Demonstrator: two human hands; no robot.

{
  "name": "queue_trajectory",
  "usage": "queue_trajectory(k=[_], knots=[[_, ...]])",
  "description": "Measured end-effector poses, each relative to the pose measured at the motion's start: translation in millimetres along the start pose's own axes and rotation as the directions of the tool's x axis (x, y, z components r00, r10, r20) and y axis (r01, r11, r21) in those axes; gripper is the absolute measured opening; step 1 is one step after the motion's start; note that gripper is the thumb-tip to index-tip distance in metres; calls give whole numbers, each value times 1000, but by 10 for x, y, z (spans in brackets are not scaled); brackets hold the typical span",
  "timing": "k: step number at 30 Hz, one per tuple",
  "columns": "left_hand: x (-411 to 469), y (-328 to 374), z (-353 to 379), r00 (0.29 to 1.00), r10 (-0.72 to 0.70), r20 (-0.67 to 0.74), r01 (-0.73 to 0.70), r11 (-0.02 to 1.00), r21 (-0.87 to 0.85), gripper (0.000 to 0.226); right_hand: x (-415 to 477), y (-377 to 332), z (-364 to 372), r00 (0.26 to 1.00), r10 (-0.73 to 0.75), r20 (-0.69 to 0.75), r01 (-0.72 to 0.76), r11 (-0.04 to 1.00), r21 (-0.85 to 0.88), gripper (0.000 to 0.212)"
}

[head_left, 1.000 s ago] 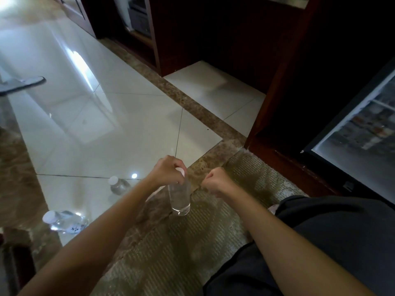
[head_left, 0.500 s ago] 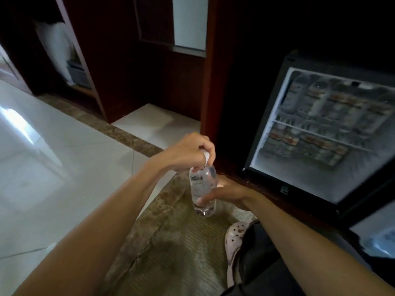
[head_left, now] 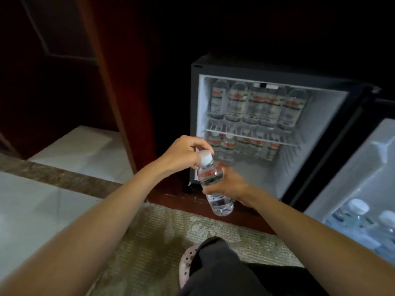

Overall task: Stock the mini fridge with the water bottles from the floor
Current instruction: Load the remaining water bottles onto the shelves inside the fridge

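- Left grip [head_left: 183,152] pinches the water bottle [head_left: 210,176] near its cap; right grip [head_left: 230,184] wraps its body, centre frame.
- Mini fridge [head_left: 320,124] open, stocked rows [head_left: 256,105] inside; this bottle not yet in.

Both bare arms extend forward from the lower edge of the head view and converge near the centre. The left forearm [head_left: 96,221] enters from the lower left and rises diagonally, wrist straight. The left hand [head_left: 183,153] is palm-down, its fingers [head_left: 197,144] curled over the white screw cap [head_left: 205,155] of a clear plastic water bottle [head_left: 210,178]. The right forearm [head_left: 310,231] enters from the lower right, wrist slightly bent. The right hand [head_left: 229,185] sits lower than the left and wraps round the bottle's mid-body, thumb across the near side. The two hands lie just beside each other, not touching.
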State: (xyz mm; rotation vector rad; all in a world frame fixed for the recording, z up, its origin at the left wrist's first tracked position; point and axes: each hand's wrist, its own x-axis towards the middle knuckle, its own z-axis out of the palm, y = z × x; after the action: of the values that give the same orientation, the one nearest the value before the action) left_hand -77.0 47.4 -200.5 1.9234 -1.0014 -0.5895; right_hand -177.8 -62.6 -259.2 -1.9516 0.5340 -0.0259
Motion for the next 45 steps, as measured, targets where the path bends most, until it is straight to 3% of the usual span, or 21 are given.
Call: queue_trajectory(k=[3, 7, 10, 15, 21, 29, 37, 43, 45], knots=[[420, -206, 279, 997, -79, 5, 79, 995, -56, 39, 252, 365, -208, 993, 64, -99, -62, 998, 17, 43], [973, -618, 677, 984, -167, 56, 167, 986, -2, 25, 627, 812, -422, 981, 129, -148, -115, 988, 101, 41], [1366, -930, 891, 972, -232, 46, 229, 972, 59, 32, 974, 1130, -552, 961, 167, -220, -139, 981, 139, 47], [1953, -1298, 1148, 971, -228, 73, 212, 960, 181, 38, 1562, 1505, -797, 926, 196, -322, -136, 971, 199, 57], [2337, -1477, 1307, 984, -176, 28, 160, 943, 291, 46, 2058, 1670, -975, 888, 182, -422, -97, 972, 214, 47], [2340, -1542, 1354, 987, -158, -1, 156, 977, 148, 42, 2360, 1728, -1017, 871, 180, -458, -54, 960, 274, 61], [2360, -1547, 1353, 978, -205, 31, 201, 974, 107, 43, 2426, 1867, -960, 857, 125, -500, -36, 982, 183, 73], [2177, -1419, 1223, 984, -181, 3, 180, 978, 102, 50, 2318, 1908, -966, 839, 260, -478, -168, 959, 228, 83], [2043, -1326, 1133, 985, -173, 5, 171, 980, 102, 48, 2108, 1787, -917, 860, 324, -394, -256, 942, 216, 64]])
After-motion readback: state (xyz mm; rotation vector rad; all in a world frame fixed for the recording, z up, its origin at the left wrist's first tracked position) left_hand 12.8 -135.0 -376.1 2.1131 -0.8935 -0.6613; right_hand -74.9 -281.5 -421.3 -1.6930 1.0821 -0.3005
